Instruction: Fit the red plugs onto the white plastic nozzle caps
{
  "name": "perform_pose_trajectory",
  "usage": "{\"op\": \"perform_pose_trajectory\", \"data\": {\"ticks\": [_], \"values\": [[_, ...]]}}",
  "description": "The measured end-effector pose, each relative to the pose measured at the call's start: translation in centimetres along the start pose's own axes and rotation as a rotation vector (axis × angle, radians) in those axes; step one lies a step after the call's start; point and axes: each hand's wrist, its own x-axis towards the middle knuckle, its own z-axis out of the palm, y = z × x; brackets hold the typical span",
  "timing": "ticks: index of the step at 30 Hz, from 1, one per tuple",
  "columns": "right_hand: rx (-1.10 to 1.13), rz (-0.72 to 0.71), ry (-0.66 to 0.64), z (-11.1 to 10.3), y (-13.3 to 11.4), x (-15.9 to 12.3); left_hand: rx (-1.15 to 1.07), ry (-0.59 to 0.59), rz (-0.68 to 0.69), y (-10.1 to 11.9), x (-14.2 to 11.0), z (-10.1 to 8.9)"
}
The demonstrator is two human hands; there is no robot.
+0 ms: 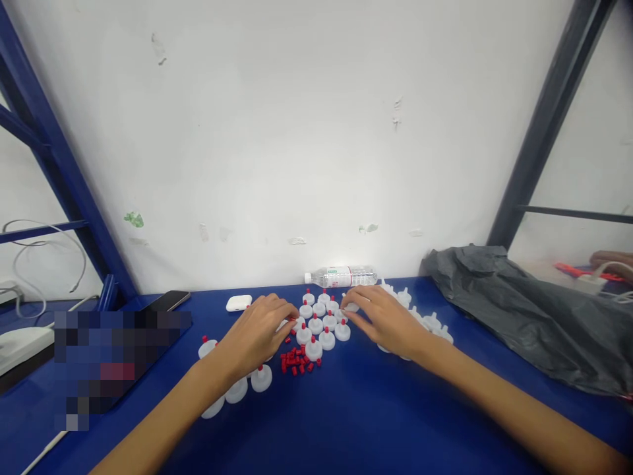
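My left hand (pixel 267 323) reaches in from the left, thumb and fingers pinched at the left edge of a cluster of white nozzle caps (pixel 327 340) with red tips. A hint of red shows at its fingertips, too small to make out. Across the cluster, my right hand (pixel 380 318) curls its thumb and index finger together beside a white cap (pixel 352 307); what they grip is hidden. Loose small red tips (pixel 297 361) lie in front of the cluster. More red-tipped caps (pixel 261 378) stand under and beside my left forearm. White caps without red tips (pixel 432 322) stand behind my right wrist.
A clear plastic bottle (pixel 341 276) lies along the wall. Left of it are a white earbud case (pixel 239 303) and a phone (pixel 171 300). A dark grey plastic sheet (pixel 499 310) covers the right side of the blue table (pixel 336 429). Blue frame posts (pixel 64 158) rise at the left.
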Motion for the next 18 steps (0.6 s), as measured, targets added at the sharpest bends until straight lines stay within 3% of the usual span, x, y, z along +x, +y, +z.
{"op": "perform_pose_trajectory", "data": {"ticks": [6, 13, 18], "values": [[0.094, -0.188, 0.002, -0.2, -3.8, 0.1, -0.079, 0.195, 0.232, 0.7, 0.1, 1.2], [0.124, -0.267, 0.056, -0.4, -4.8, -0.1, -0.179, 0.209, 0.283, 2.2, -0.3, 2.2], [0.118, -0.232, 0.044, -0.5, -4.9, -0.1, -0.149, 0.249, 0.313, 2.2, -0.3, 2.3]]}}
